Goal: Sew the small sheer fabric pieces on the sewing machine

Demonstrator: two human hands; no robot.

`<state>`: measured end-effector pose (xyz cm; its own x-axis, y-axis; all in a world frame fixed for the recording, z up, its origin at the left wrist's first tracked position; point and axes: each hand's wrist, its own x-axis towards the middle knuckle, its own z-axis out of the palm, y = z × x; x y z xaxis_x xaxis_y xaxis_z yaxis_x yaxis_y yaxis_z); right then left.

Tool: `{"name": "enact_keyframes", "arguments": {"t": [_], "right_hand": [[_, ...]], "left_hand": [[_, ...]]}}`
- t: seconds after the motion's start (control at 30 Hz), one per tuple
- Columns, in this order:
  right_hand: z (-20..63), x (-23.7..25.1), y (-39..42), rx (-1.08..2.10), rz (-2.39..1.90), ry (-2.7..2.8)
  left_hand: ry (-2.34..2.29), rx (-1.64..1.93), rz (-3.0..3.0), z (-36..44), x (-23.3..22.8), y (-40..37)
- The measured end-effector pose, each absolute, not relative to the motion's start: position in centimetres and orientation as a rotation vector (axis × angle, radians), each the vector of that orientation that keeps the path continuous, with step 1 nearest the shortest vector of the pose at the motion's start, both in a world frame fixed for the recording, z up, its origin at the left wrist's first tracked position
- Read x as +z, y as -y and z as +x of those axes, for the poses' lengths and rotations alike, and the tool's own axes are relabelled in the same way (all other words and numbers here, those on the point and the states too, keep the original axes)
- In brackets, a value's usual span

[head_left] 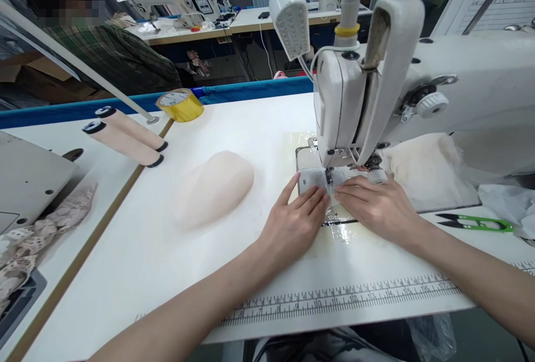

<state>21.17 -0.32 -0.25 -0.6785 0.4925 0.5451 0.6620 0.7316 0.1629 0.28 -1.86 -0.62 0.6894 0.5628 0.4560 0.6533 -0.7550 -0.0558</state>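
Note:
My left hand [295, 220] lies flat on the bed of a white sewing machine [340, 100], fingers stretched toward the presser foot [330, 175] and thumb spread. From the other side my right hand [378, 206] reaches in, its fingers extended and low beside the foot, its thumb hidden. Between the fingertips there seems to be a thin, sheer piece, too faint to make out clearly. Left of my hands, a pale beige moulded fabric cup [228, 184] rests on the white table [167, 273]. Behind my right hand sits a pile of pale sheer fabric [426, 167].
Green thread snips [480, 223] lie at the right. Two pale thread cones [125, 139] and yellow tape [181, 104] are at the back left. A printed ruler [317, 303] follows the front edge. Beyond, a person in a checked shirt [112, 55] sits near other machines.

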Motion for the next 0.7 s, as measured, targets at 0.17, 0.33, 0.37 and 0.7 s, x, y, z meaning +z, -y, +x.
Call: {"name": "enact_keyframes", "arguments": {"t": [0.17,0.33,0.37,0.7], "right_hand": [[21.2,-0.3,0.0,-0.508,-0.906,2.455],[21.2,-0.3,-0.3,-0.520,-0.930,2.452],[21.2,-0.2,-0.3,-0.522,-0.929,2.456],[21.3,-0.2,-0.5,-0.571,-0.948,2.484]], "left_hand": [[0.991,-0.667,-2.684,0.3,-0.9,1.1],[1.002,-0.675,-2.682,0.4,-0.9,0.8],[1.004,-0.679,-2.681,0.4,-0.9,0.8],[1.021,-0.692,-2.684,0.4,-0.8,0.5]]}}
